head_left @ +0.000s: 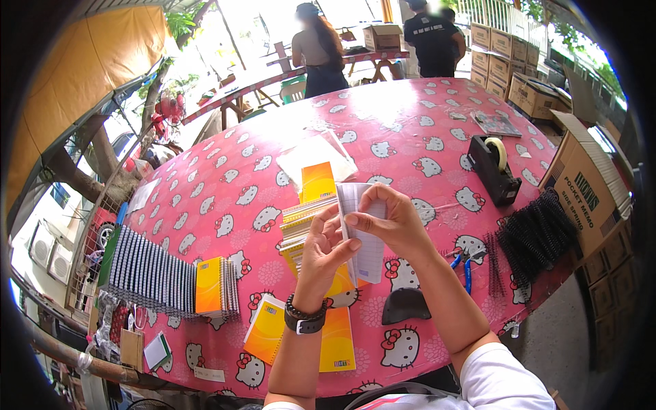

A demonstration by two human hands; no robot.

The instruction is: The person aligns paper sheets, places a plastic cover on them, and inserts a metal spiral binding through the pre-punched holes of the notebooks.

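Note:
Above the middle of the table, a small notebook (370,256) with lined pages is held partly open. My left hand (326,251) grips it along its left side, thumb and fingers closed around it. My right hand (391,220) pinches a page at the upper right between thumb and fingers. Just beyond my left hand stands a stack of yellow-edged notebooks (295,225), an orange-yellow cover (318,180) showing at its far end. Nearer to me, under my left forearm, lie a yellow notebook (265,331) with a spiral edge and another yellow cover (338,342).
Spiral-bound notebooks (154,273) form a long row at left. To the right are blue-handled pliers (468,272), black spiral coils (536,232), a tape dispenser (493,171) and a curved black object (406,306). Cartons (581,188) stand beside the table; people (321,55) are beyond it.

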